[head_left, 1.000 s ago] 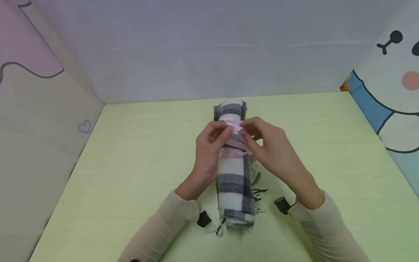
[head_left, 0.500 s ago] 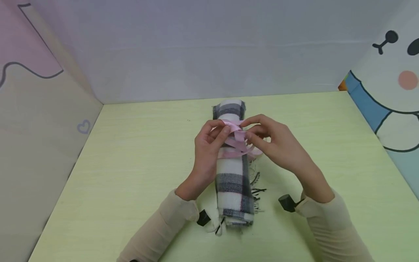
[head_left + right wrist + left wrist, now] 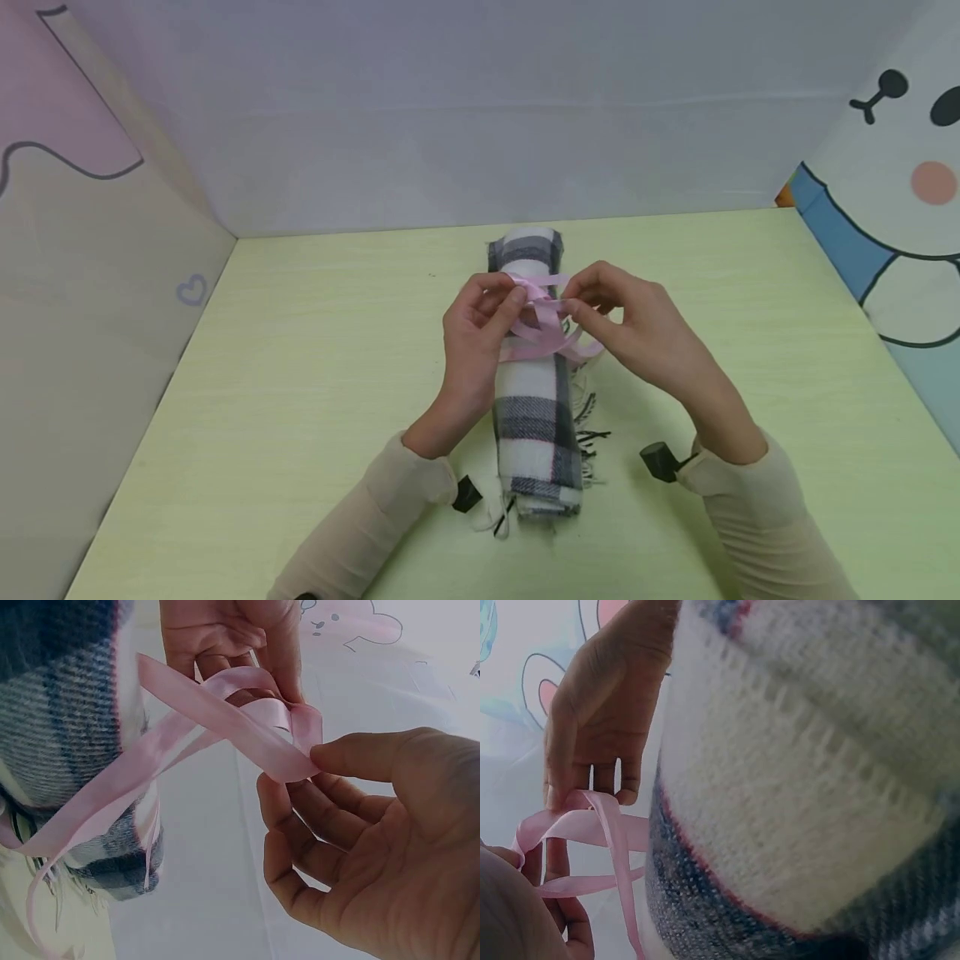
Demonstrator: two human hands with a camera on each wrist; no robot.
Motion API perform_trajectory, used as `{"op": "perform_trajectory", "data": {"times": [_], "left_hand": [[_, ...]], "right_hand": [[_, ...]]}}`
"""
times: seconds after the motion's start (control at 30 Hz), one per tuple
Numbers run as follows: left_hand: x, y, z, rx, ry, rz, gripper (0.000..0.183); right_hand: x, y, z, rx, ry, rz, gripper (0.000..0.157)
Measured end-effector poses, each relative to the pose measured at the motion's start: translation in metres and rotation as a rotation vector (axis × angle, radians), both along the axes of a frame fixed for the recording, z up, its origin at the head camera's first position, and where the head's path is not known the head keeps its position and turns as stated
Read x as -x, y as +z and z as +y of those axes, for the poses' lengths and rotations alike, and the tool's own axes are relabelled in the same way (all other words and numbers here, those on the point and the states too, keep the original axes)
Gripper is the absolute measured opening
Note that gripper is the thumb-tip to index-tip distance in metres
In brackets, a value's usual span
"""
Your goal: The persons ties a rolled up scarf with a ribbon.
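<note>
A rolled plaid scarf point(image 3: 527, 417), white with dark grey checks, lies lengthwise on the table. Pink satin ribbon point(image 3: 546, 342) crosses its upper half, with loops raised above the cloth. My left hand point(image 3: 480, 333) pinches the ribbon between thumb and forefinger over the scarf's left side. On the right, my right hand point(image 3: 637, 329) pinches another stretch of it between thumb and fingertips. The right wrist view shows the ribbon point(image 3: 225, 724) crossing itself between both hands, its folded end under the right thumb. From the left wrist, the scarf point(image 3: 795, 772) fills most of the picture.
Dark and pale fringe point(image 3: 588, 433) spreads from the scarf's right side onto the pale yellow-green table point(image 3: 337, 358). A plain wall point(image 3: 487, 158) stands behind the table, with printed cartoon panels to the left and right. Small black cameras hang at both sleeve cuffs.
My right hand has moved slightly right, drawing a length of ribbon away from my left hand, so the loops look wider. The left hand stays nearly in place, and the scarf lies almost still.
</note>
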State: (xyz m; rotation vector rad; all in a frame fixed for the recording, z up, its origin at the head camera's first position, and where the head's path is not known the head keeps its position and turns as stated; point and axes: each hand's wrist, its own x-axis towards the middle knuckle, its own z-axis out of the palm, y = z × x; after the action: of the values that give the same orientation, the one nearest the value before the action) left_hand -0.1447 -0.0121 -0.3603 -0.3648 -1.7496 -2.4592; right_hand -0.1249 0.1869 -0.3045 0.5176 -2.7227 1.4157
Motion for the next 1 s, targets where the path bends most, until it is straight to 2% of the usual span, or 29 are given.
{"op": "perform_trajectory", "data": {"times": [0.17, 0.27, 0.47, 0.7, 1.0], "left_hand": [[0.0, -0.0006, 0.0005, 0.054, 0.045, 0.056, 0.014], [-0.0002, -0.0004, 0.0007, 0.074, 0.064, 0.063, 0.017], [-0.0002, -0.0001, 0.0007, 0.086, 0.06, 0.055, 0.016], [-0.0012, 0.0013, -0.0002, 0.076, 0.042, 0.056, 0.013], [-0.0024, 0.0021, -0.0009, 0.098, 0.037, 0.058, 0.011]], "right_hand": [[-0.0013, 0.0012, 0.0007, -0.007, -0.001, 0.011, 0.01], [-0.0014, 0.0016, 0.0012, -0.006, 0.001, 0.011, 0.012], [-0.0005, 0.0016, 0.0025, -0.026, 0.001, 0.01, 0.019], [-0.0013, 0.0025, 0.0039, -0.051, 0.035, 0.0, 0.014], [-0.0069, 0.007, 0.0021, -0.048, 0.049, 0.061, 0.012]]}}
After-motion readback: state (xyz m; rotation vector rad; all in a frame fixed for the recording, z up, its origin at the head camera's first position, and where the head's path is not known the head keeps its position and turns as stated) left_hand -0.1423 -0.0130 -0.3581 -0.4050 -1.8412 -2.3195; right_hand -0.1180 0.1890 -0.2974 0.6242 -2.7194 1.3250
